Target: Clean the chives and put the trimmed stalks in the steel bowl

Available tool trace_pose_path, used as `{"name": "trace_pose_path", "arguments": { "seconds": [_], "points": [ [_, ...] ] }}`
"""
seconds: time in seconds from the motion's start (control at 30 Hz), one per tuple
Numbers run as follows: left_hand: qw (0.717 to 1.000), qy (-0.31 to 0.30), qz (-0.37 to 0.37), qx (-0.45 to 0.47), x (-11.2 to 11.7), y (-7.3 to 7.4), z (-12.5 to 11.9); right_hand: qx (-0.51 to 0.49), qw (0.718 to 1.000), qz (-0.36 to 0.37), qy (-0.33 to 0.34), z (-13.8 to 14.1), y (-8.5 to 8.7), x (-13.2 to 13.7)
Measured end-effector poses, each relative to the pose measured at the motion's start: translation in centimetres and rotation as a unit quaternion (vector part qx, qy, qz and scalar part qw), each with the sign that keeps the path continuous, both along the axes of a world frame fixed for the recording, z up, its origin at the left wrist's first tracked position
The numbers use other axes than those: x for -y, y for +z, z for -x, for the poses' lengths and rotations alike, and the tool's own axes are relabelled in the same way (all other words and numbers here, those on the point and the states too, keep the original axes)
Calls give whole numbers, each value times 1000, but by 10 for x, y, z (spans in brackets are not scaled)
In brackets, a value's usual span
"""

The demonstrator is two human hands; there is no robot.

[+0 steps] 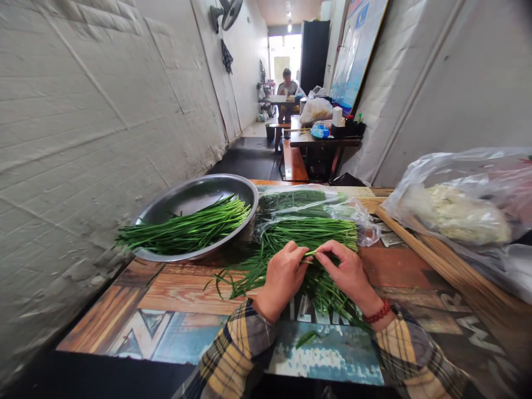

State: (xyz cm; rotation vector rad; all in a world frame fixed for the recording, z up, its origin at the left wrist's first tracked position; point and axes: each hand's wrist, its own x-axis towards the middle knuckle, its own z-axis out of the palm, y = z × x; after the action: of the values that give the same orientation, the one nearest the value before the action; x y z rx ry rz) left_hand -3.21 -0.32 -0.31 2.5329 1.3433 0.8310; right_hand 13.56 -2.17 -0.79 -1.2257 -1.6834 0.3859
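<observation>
Green stalk (310,253) pinched between two bare hands at a wood-patterned table

Seen from the wearer's own viewpoint, both forearms reach forward in yellow, black and grey plaid sleeves (235,346). The left hand (285,277) is curled, gripping the thin stalk between thumb and fingers. The right hand (347,274) pinches the stalk's other end between thumb and fingertips; a red beaded bracelet (377,312) circles that wrist. The stalk is held just above the near side of a pile of long green stalks (307,230), whose leafy ends trail left and toward the wearer across the table (191,288).

To the left, a wide metal bowl (187,194) holds a bundle of similar stalks (195,227), the dark tips hanging over its left rim. Behind the pile, more greens lie under clear plastic wrap (299,199). To the right are a row of thin wooden sticks (440,257) and a clear plastic bag (440,169) with pale, crumpled-looking contents that are too unclear to identify. One loose leaf (306,338) lies near the table's front edge, between the forearms.

Farther back, in a narrow white-walled room, a second table (307,138) bears bags and containers, and another person (286,88) sits beyond it. A fan (228,12) is mounted high on the left wall.
</observation>
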Motion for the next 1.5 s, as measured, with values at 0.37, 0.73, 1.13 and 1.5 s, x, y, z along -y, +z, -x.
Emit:
{"name": "trace_pose_path", "arguments": {
  "seconds": [0.37, 0.73, 1.13, 1.5],
  "points": [
    [979, 52, -38, 193, -15, 5, 6, -101, 988, 38, -114, -32, -3, -10],
    [986, 85, -106, 101, -14, 12, 24, -127, 986, 18, -105, -32, 3, -13],
    [964, -126, 81, -220, -5, 7, -1, -118, 988, 11, -97, -27, 7, -13],
    [991, 125, 35, 22, -27, -3, 23, -121, 987, 16, -110, -26, 7, -9]
  ]
}}
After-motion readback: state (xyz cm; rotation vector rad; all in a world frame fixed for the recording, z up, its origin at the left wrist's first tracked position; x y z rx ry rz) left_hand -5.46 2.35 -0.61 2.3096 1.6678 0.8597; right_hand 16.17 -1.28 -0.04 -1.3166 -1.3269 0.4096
